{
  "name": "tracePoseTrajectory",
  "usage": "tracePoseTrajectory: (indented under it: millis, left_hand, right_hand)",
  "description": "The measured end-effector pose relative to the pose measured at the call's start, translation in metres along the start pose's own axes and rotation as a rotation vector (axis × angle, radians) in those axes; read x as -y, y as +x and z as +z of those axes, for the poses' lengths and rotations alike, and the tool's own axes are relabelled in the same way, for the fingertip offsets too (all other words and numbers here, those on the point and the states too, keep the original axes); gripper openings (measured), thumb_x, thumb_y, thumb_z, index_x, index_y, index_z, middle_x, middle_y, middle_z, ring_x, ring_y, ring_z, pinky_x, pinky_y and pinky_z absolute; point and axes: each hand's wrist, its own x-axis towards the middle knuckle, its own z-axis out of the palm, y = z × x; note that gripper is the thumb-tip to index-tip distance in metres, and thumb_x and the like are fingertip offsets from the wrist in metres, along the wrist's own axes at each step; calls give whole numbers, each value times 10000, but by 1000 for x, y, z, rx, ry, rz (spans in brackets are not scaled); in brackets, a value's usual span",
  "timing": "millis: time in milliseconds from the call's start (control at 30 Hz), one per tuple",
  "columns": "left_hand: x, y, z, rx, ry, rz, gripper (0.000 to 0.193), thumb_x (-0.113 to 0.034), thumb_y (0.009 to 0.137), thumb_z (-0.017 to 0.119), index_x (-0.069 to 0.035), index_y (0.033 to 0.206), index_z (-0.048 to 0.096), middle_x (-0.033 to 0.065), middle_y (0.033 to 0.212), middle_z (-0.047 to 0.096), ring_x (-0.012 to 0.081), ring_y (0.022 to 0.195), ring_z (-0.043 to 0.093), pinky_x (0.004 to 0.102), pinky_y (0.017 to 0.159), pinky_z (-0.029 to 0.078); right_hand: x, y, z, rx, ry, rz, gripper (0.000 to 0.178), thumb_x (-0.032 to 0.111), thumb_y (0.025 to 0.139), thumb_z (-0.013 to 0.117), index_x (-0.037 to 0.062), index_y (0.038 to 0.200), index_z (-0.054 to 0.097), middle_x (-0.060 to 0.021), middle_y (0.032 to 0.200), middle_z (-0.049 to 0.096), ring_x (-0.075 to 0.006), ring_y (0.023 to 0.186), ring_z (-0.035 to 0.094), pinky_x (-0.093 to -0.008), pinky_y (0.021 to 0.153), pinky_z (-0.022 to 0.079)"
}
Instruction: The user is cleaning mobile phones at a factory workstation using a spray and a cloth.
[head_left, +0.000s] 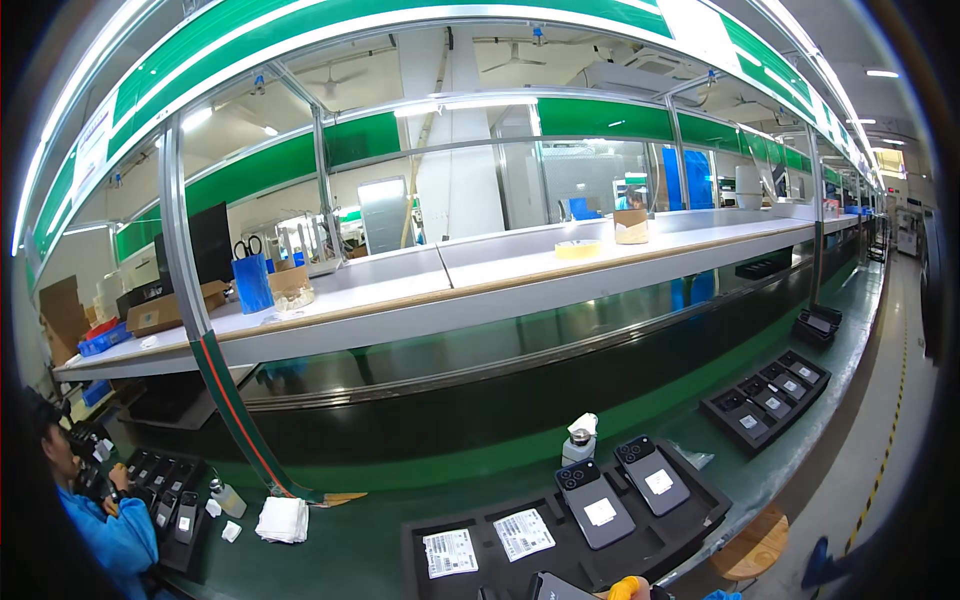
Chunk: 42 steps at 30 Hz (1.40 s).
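Note:
At the lower edge a dark smartphone (556, 588) tilts up in front of the tray, mostly cut off by the frame. Beside its right edge is my right hand (628, 588), with yellow-covered, bent fingers that seem closed on the phone; only a small part of it shows. My left hand is out of sight. In the black foam tray (416, 560) lie two grey smartphones, one (594, 503) near the middle and another (652, 476) to its right, each with a white sticker. Printed white labels (522, 534) occupy the slots on the left.
Behind the tray stands a pump bottle (578, 446) topped with white cloth. Folded white wipes (283, 520) lie left. Another phone tray (766, 400) sits right. A co-worker in blue (110, 530) handles phones at far left. A metal post (190, 260) and raised shelf (480, 289) cross ahead.

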Motion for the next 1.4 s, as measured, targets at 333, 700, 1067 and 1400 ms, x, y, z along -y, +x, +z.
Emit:
tracePoseTrajectory:
  millis: [333,700,1067,1400]
  left_hand:
    - [8,-6,-13,76,77,67,436,-473,857,575,-38,885,556,104,632,581,206,504,522,292,459,412]
    - [11,-25,-14,32,29,41,481,-516,837,579,-35,840,558,104,607,570,195,498,526,288,428,401]
    - [-41,-2,11,-143,-397,-84,628,-471,952,341,-23,1391,309,186,1404,374,363,1287,366,526,1069,273]
    - [-40,52,-40,-376,1406,-15,731,-455,905,481,13,1399,213,251,1074,475,280,706,587,364,625,504]
  right_hand:
    - [-1,1,3,-9,-86,-17,802,393,754,430,-134,1339,279,-441,1125,466,-563,915,550,-565,798,478]
    - [-4,-10,4,-33,-166,-49,798,402,755,437,-133,1332,300,-426,1137,473,-552,921,553,-558,804,477]
    - [49,-11,10,-688,-914,24,657,510,977,218,-20,1300,434,-165,1068,596,-189,941,604,-291,907,453]
    - [37,57,-12,-1630,-2247,64,766,540,836,505,-136,1190,442,-332,1010,538,-447,833,604,-430,783,501]
